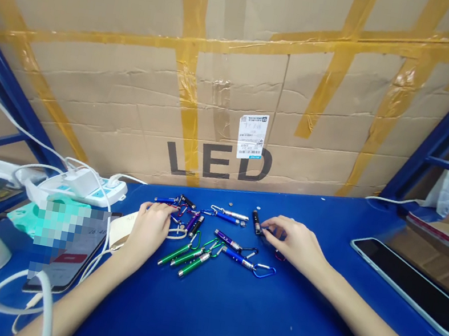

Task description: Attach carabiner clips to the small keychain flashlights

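Three green penlights [187, 258] are lying at the near edge of a loose penlight cluster [228, 241] on a blue table [196, 325]. The right hand [294, 239] is curving thumb and finger to a black penlight's [256, 220] end; whether they are pinching, I cannot tell. The left hand [152, 229] is bending over the cluster's left side, its grip unclear.

Keychain flashlights [227, 240] lie between the left hand [150, 230] and right hand [292, 241], a cardboard box [129, 116] behind both, a phone [412, 288] right of both.
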Motion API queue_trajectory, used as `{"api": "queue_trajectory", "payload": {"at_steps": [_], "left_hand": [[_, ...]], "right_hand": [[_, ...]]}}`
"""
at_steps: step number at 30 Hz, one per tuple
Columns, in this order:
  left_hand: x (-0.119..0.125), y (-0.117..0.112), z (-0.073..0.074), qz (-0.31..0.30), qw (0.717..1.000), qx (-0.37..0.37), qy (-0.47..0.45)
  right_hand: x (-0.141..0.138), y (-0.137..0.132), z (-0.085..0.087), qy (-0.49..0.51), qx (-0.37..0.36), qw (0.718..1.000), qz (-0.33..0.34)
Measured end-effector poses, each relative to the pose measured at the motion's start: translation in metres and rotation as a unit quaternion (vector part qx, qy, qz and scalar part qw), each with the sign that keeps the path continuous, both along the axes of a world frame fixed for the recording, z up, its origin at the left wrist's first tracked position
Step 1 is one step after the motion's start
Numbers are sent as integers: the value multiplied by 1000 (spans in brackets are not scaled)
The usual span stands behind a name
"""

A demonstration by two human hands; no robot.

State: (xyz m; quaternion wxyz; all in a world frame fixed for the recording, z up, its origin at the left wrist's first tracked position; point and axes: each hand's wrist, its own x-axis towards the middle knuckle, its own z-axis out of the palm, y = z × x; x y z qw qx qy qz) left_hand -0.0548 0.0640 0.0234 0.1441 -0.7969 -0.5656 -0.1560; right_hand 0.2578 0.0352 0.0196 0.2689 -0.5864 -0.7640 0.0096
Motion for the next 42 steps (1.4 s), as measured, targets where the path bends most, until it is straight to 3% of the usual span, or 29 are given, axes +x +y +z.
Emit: {"api": "queue_trajectory", "payload": {"at_steps": [5, 12, 18, 23, 33, 42], "left_hand": [[-7, 6, -2, 19, 1000, 13, -15], [-3, 24, 7, -24, 999, 4, -25], [-4, 36, 3, 34, 999, 0, -17], [-11, 37, -3, 40, 999, -20, 2], [-5, 33, 7, 24, 999, -13, 31], [-6, 32, 2, 29, 998, -36, 43]], "right_hand": [[0, 0, 2, -4, 1, 1000, -5], [-2, 0, -2, 3, 7, 1000, 5], [-4, -2, -2, -2, -3, 1000, 7], [-4, -2, -1, -2, -8, 1000, 3], [7, 4, -2, 4, -21, 999, -26], [9, 4, -2, -8, -51, 998, -28]]}}
